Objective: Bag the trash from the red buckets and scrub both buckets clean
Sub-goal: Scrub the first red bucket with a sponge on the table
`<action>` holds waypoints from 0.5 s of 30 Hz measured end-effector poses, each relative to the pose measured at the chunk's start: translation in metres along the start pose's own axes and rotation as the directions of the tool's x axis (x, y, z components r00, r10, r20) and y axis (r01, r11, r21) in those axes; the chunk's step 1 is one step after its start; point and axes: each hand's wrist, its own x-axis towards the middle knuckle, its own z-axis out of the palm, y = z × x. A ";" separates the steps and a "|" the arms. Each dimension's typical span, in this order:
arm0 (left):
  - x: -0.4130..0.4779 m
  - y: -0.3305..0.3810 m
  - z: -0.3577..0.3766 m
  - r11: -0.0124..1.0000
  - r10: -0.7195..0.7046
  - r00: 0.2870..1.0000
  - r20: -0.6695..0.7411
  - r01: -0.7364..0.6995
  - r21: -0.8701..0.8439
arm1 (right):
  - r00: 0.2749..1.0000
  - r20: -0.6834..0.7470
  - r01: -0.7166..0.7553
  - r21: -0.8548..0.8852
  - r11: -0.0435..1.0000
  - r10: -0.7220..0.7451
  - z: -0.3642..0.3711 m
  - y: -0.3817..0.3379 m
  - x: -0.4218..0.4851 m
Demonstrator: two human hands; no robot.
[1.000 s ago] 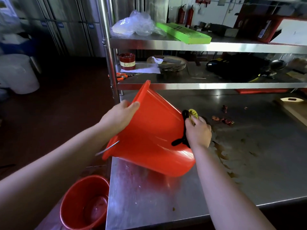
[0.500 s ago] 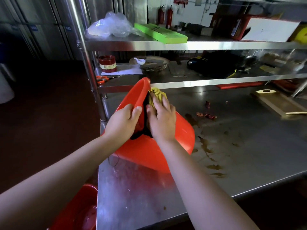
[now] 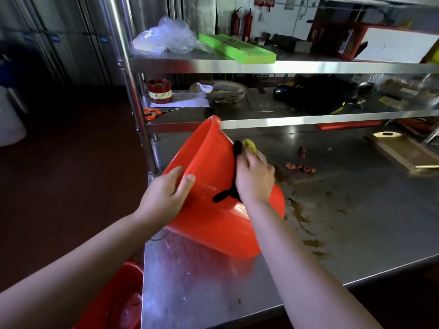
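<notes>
Firmly, left grip [image 3: 166,198] clasps the red bucket [image 3: 213,229] rim; right grip [image 3: 255,179] clutches a scrubbing pad [image 3: 250,144].

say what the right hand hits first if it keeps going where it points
Past the scrubber it holds on the red bucket, the right hand likely meets the lower shelf edge; depth unclear.

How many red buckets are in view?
2. The tilted bucket is held over the steel table by the left hand; the second bucket sits lower left, partly cropped.
</notes>
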 end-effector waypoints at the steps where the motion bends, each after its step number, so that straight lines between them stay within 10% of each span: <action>1: -0.001 0.002 0.000 1.000 0.013 1.000 0.015 -0.013 0.006 | 0.998 -0.008 0.070 0.013 0.997 -0.070 0.004 -0.016 -0.001; 6: -0.003 -0.001 0.001 0.998 0.055 0.998 0.025 -0.056 0.039 | 0.982 0.015 0.187 0.070 0.980 -0.189 0.009 -0.029 0.003; 15: -0.001 -0.009 -0.023 0.989 0.141 0.983 0.121 -0.145 0.023 | 0.988 0.059 -0.149 0.135 0.980 0.142 -0.020 0.083 0.006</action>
